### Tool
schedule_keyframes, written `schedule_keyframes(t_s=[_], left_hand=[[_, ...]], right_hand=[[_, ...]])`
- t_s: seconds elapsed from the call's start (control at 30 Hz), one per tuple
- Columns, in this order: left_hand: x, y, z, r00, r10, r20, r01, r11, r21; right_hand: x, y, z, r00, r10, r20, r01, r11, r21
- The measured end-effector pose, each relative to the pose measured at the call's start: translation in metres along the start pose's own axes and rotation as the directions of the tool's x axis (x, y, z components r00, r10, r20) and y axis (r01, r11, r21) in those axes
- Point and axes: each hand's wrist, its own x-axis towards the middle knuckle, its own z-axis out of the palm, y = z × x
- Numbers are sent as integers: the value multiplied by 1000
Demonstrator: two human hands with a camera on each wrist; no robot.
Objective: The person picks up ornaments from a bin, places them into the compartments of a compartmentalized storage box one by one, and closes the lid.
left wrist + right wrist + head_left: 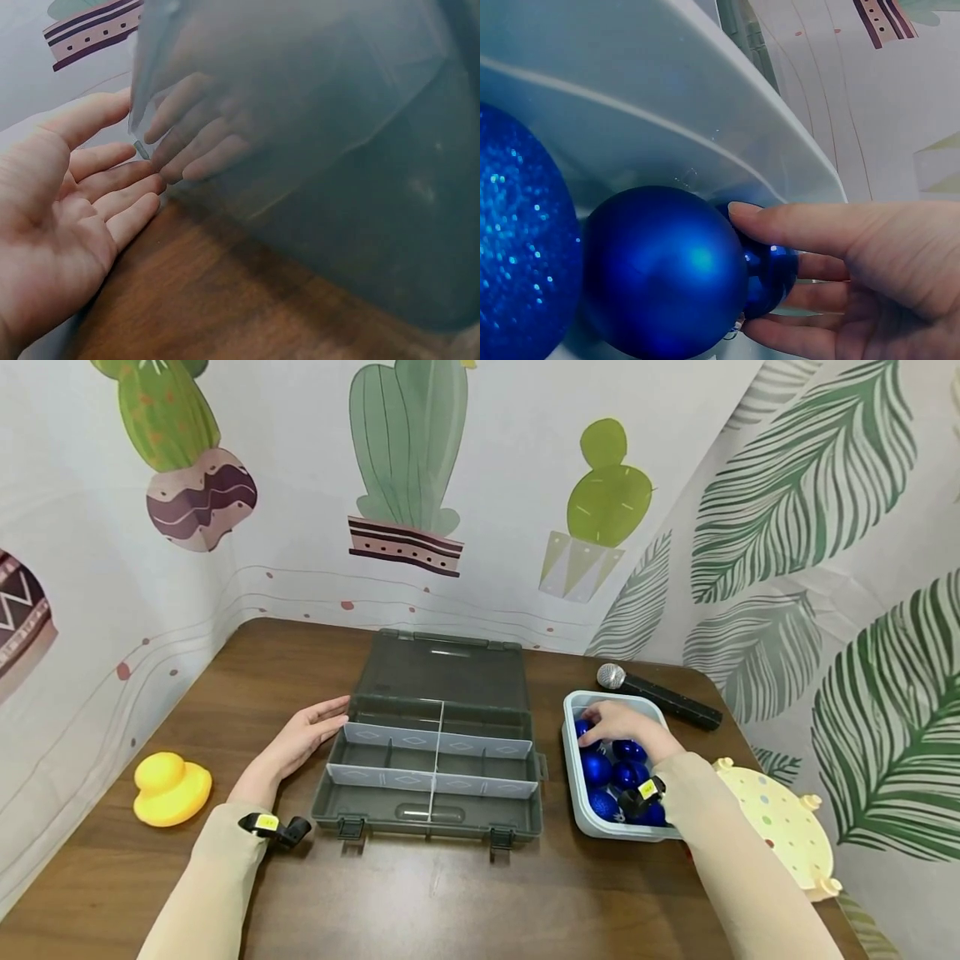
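My left hand (297, 745) touches the left side of an open dark green, see-through compartment box (450, 672) with its fingertips, fingers nearly straight. White patterned dividers (397, 775) split the box into several sections. In the left wrist view, the box's smooth wall (337, 150) mirrors the fingers. Inside a light blue plastic tub (572, 777), my right hand (622, 724) pinches a shiny blue Christmas ball (772, 281) between thumb and fingers. Beside it lie a matte blue ball (664, 274) and a glittery one (521, 240); several more fill the tub.
A yellow rubber duck (172, 789) sits at the left of the wooden table (375, 902). Behind the tub lies a black microphone (667, 700). A cream, dotted, round object with small knobs (783, 827) is at the right edge, partly behind the right sleeve.
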Motion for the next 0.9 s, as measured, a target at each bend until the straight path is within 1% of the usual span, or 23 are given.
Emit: schedule_keyframes(t_s=[0.1, 0.27, 0.43, 0.63, 0.73, 0.8, 0.9], left_hand=[[0, 1, 0, 1000, -7, -5, 7, 1000, 18], [0, 0, 2, 1000, 0, -18, 0, 999, 34], [-3, -2, 4, 999, 8, -40, -7, 999, 37], [-5, 0, 4, 999, 0, -39, 2, 999, 39], [-4, -1, 4, 999, -3, -38, 4, 999, 38], [-4, -1, 4, 999, 2, -41, -1, 999, 36], [-3, -1, 4, 999, 12, -45, -11, 999, 34]], right_hand=[[1, -1, 0, 1000, -9, -1, 9, 1000, -8], [0, 0, 1, 1000, -23, -19, 23, 1000, -17], [-1, 1, 1, 997, -52, -61, 48, 996, -76], [-7, 3, -2, 991, -72, -113, 64, 995, -74], [-12, 1, -5, 987, -64, -146, 53, 996, -76], [-14, -1, -8, 984, -44, -172, 32, 997, -73], [-19, -5, -13, 975, -34, -217, 20, 998, -67]])
